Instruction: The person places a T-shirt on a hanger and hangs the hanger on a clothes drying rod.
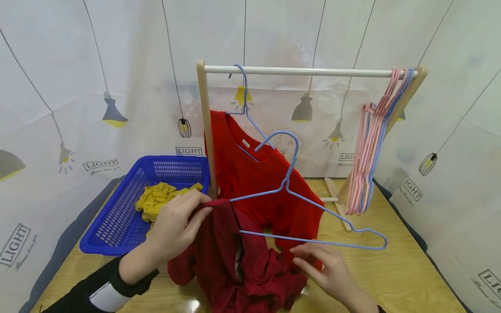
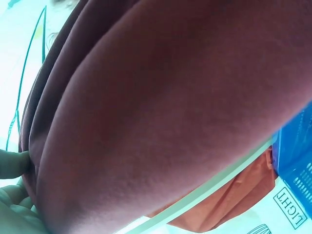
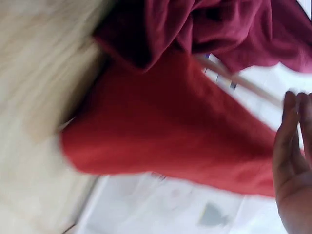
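Note:
My left hand [image 1: 176,224] pinches the shoulder edge of a maroon garment [image 1: 250,287], around one end of a light blue hanger [image 1: 297,238]. The garment hangs down from there and bunches on the table. The hanger's other arm sticks out bare to the right, its hook up. Just below its lower bar, my right hand [image 1: 330,269] has fingers slightly bent and apart, holding nothing. In the left wrist view, maroon cloth [image 2: 170,122] fills most of the picture beside the fingertips. Behind, a bright red top [image 1: 250,182] hangs on another blue hanger [image 1: 245,93].
A white rail [image 1: 313,71] on a wooden stand carries several pink and blue hangers [image 1: 365,161] at its right end. At left stands a blue basket [image 1: 105,234] with yellow cloth [image 1: 156,200] in it. A patterned curtain [image 1: 148,65] surrounds the wooden table [image 1: 391,278].

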Available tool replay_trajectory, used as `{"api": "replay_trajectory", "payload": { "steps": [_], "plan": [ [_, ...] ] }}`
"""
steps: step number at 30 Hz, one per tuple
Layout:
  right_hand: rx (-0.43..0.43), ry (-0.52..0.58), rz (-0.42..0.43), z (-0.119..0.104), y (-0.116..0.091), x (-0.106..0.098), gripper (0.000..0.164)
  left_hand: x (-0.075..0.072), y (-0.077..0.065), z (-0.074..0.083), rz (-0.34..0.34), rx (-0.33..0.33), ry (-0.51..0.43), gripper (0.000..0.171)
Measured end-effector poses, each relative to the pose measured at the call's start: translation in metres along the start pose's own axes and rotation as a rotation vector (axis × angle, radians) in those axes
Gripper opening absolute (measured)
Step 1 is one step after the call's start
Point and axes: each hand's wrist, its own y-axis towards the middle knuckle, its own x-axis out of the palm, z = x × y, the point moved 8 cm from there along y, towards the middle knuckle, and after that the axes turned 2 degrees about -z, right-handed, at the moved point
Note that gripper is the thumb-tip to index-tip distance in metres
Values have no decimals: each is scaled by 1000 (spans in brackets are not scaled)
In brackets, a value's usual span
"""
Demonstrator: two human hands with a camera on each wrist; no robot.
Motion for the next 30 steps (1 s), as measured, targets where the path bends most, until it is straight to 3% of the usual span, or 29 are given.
{"api": "replay_trajectory", "payload": {
  "steps": [2, 4, 8, 12, 17, 20, 23, 30],
  "plan": [
    [-89, -109, -33, -11, 8, 12, 31, 1, -2, 0, 5, -8, -2, 14],
    [-92, -196, -87, -15, 13, 27, 42, 1, -3, -1, 8, -16, -4, 14],
    [24, -328, -203, -9, 11, 56, 69, 3, -4, -2, 13, -22, -9, 14],
    [112, -364, -295, -4, 8, 79, 87, 4, -3, -2, 15, -17, -17, 14],
    [83, -396, -362, -5, 7, 98, 99, 4, -1, -1, 24, -8, -27, 14],
    [63, -409, -387, -6, 5, 103, 100, 3, 0, 0, 20, -10, -25, 14],
    [80, -389, -384, -6, 4, 104, 90, 3, 0, 0, 20, -11, -28, 14],
    [103, -271, -245, -4, -1, 87, 49, 2, -2, -1, 48, 11, -28, 19]
  ]
}}
